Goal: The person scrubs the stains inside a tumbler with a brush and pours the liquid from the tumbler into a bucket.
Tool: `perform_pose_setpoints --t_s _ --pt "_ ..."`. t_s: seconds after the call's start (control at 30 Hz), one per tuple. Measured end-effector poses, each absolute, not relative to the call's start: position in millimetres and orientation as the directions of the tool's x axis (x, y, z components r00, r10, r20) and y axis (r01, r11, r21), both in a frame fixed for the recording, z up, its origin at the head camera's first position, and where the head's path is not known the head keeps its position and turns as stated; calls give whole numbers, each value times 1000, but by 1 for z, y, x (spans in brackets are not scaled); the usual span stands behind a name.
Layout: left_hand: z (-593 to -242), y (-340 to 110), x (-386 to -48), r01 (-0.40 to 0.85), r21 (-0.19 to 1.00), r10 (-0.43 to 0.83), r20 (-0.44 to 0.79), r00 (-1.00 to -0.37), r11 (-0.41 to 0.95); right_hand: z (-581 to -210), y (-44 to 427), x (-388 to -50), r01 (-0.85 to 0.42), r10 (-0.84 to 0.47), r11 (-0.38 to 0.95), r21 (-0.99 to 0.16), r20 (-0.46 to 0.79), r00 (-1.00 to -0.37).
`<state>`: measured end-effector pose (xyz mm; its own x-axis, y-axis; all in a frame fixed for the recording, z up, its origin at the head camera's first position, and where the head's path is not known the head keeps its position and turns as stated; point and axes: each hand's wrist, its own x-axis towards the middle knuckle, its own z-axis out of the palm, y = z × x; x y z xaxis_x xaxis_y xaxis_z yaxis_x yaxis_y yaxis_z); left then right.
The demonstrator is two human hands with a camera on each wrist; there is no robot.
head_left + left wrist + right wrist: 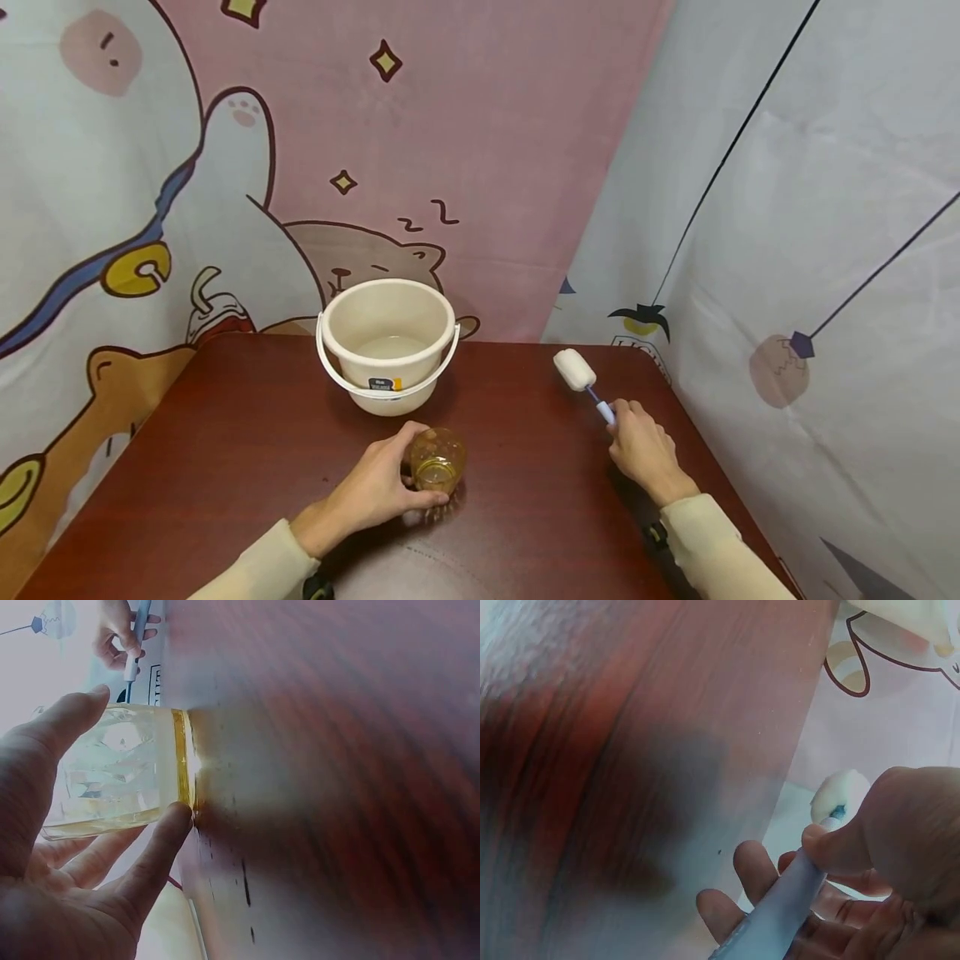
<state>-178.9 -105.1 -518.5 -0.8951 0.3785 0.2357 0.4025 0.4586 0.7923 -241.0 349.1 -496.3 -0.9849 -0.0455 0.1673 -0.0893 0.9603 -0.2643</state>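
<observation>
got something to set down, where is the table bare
Free: the table left of the bucket, and between the glass and brush. Crowded: around the glass in the left hand, with the bucket beyond, and at right, where the right hand holds the brush.

The cup [437, 461] looks like clear, glossy glass or plastic with a faceted wall, while the brush head [574, 369] resembles matt foam on a smooth plastic handle [605, 412]. The bucket [397, 367] is smooth plastic; the worktop [517, 500] has a shiny wood-grain finish, and the backdrop [487, 167] is matt, creased cloth.
</observation>
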Motion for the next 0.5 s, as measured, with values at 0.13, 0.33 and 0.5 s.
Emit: perform_pose_setpoints --t_s 0.13,0.33,0.5 --pt "-518 -106 -178 401 787 379 232 -896 468 -494 343 -240 -109 -61 959 -263 186 -981" --pt "-519 -107 -178 400 790 378 232 -896 464 -494 332 -237 -136 -80 958 -253 220 -972" --pt "-518 -106 -178 404 785 375 237 -896 469 -491 321 -236 -183 -112 952 -244 279 -954"
